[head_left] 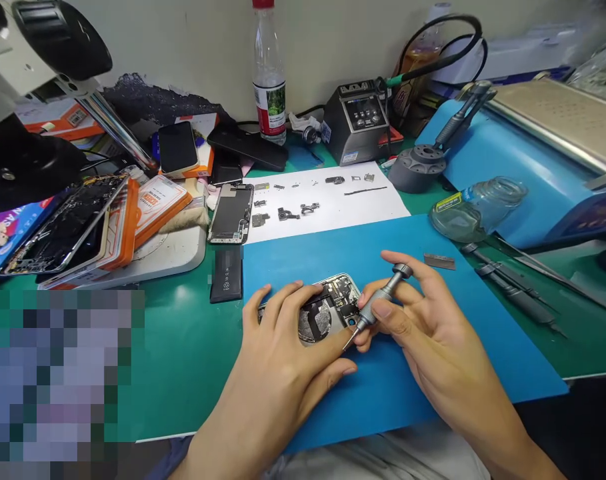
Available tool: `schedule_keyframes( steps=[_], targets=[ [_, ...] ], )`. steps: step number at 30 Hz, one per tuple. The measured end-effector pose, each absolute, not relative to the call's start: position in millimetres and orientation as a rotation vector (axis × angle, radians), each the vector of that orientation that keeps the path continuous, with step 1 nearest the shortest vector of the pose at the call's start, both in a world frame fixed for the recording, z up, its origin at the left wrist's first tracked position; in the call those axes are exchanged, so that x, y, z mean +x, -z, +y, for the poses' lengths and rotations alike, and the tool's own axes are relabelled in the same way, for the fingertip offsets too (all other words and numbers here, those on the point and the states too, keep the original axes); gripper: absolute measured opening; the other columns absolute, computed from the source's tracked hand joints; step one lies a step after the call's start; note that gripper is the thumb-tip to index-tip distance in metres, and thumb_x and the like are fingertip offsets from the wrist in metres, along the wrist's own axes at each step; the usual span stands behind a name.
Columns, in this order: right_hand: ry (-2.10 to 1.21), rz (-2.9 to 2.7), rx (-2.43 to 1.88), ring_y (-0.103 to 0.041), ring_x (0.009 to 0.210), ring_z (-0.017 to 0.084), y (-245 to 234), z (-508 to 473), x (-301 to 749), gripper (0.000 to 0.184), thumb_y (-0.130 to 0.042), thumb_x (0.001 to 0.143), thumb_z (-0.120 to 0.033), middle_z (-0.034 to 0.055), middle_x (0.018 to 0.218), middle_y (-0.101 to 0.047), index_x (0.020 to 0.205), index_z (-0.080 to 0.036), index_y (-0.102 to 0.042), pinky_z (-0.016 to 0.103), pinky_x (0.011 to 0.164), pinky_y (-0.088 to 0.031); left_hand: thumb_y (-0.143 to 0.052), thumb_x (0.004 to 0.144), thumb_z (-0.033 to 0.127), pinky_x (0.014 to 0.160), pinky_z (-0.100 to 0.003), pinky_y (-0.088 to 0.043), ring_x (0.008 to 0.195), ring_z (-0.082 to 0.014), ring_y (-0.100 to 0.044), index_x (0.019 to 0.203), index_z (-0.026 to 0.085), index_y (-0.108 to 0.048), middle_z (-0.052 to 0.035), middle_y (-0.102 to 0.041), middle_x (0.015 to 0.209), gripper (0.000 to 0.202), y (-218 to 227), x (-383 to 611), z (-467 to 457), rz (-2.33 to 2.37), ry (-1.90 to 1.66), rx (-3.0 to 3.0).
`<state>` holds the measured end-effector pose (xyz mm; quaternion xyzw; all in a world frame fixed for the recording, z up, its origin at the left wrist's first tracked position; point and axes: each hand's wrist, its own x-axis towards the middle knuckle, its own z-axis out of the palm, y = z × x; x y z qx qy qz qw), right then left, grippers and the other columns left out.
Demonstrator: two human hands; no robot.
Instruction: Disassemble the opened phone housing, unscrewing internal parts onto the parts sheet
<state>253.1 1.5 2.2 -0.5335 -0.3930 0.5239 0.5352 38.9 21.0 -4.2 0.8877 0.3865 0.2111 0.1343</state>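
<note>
An opened phone body [339,293] lies on the blue mat [373,400], its inner parts and a round coil showing. My left hand [283,360] is closed over it, fingers along the far edge and thumb at the near side; part of the phone is hidden beneath. In my right hand [427,327] a grey precision screwdriver [377,303] is held tilted, its tip by the phone's near right edge and my left index finger. A black phone battery [227,275] lies left of the mat, below a detached phone screen [231,213].
Small phone parts [289,214] are spread on white paper [327,223]. Rightward are a thin metal blade [439,261], a glass jar [475,207], tweezers [557,270] and a soldering station [357,123]. A bottle [270,80] stands behind; stacked boxes [157,207] and a microscope [57,40] occupy the left.
</note>
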Motion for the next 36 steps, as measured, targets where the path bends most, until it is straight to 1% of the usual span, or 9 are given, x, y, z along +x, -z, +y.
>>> schedule_keyframes(
  steps=[7, 14, 20, 24, 27, 32, 36],
  targets=[
    [-1.245, -0.953, -1.296, -0.076, 0.071, 0.016, -1.1, 4.2, 252.7, 0.067, -0.082, 0.098, -0.051, 0.0050, 0.112, -0.076, 0.155, -0.033, -0.050, 0.029, 0.070, -0.071, -0.051, 0.119, 0.040, 0.123, -0.067, -0.032, 0.149, -0.0328, -0.054, 0.137, 0.043, -0.076, -0.0110, -0.059, 0.158, 0.031, 3.1, 38.8, 19.9, 1.130, -0.595, 2.553],
    [-1.243, -0.954, -1.296, -0.075, 0.068, 0.017, 2.0, 3.2, 254.4, 0.067, -0.082, 0.098, -0.049, 0.0044, 0.110, -0.075, 0.155, -0.035, -0.050, 0.033, 0.067, -0.071, -0.055, 0.117, 0.036, 0.124, -0.065, -0.032, 0.150, -0.0321, -0.054, 0.130, 0.040, -0.079, -0.0106, -0.061, 0.156, 0.027, 4.1, 41.1, 19.4, 1.150, -0.632, 2.524],
    [-1.194, -0.967, -1.318, -0.079, 0.077, 0.021, 5.0, 1.3, 256.1, 0.061, -0.080, 0.100, -0.049, 0.0068, 0.117, -0.075, 0.153, -0.040, -0.052, 0.037, 0.073, -0.074, -0.054, 0.118, 0.037, 0.122, -0.067, -0.033, 0.150, -0.0339, -0.054, 0.133, 0.041, -0.077, -0.0118, -0.058, 0.158, 0.029, 3.7, 39.2, 20.9, 1.132, -0.600, 2.559],
    [-1.202, -1.000, -1.324, -0.080, 0.078, 0.023, 4.9, 0.9, 257.5, 0.059, -0.079, 0.100, -0.048, 0.0074, 0.118, -0.075, 0.153, -0.042, -0.053, 0.039, 0.074, -0.076, -0.054, 0.117, 0.037, 0.123, -0.067, -0.033, 0.151, -0.0345, -0.053, 0.135, 0.041, -0.076, -0.0115, -0.057, 0.158, 0.029, 2.9, 38.9, 21.1, 1.136, -0.578, 2.574],
    [-1.207, -1.018, -1.328, -0.079, 0.076, 0.024, 4.2, 1.4, 257.8, 0.059, -0.078, 0.100, -0.048, 0.0076, 0.118, -0.076, 0.154, -0.042, -0.052, 0.040, 0.073, -0.075, -0.054, 0.118, 0.037, 0.123, -0.066, -0.034, 0.151, -0.0340, -0.053, 0.136, 0.042, -0.076, -0.0114, -0.058, 0.158, 0.029, 3.0, 39.5, 21.1, 1.136, -0.576, 2.581],
    [-1.203, -1.020, -1.340, -0.079, 0.074, 0.024, 4.3, 1.8, 257.2, 0.058, -0.076, 0.102, -0.049, 0.0078, 0.115, -0.076, 0.153, -0.041, -0.052, 0.039, 0.066, -0.073, -0.053, 0.118, 0.039, 0.122, -0.066, -0.034, 0.151, -0.0338, -0.052, 0.131, 0.041, -0.077, -0.0118, -0.058, 0.157, 0.027, 4.2, 38.6, 20.9, 1.140, -0.580, 2.580],
    [-1.183, -1.009, -1.349, -0.080, 0.077, 0.024, 4.1, 1.4, 257.1, 0.056, -0.074, 0.103, -0.049, 0.0071, 0.116, -0.076, 0.154, -0.041, -0.051, 0.037, 0.066, -0.072, -0.053, 0.118, 0.038, 0.123, -0.066, -0.032, 0.152, -0.0339, -0.051, 0.137, 0.041, -0.074, -0.0119, -0.056, 0.159, 0.029, 4.5, 37.2, 20.6, 1.130, -0.557, 2.584]
  ],
)
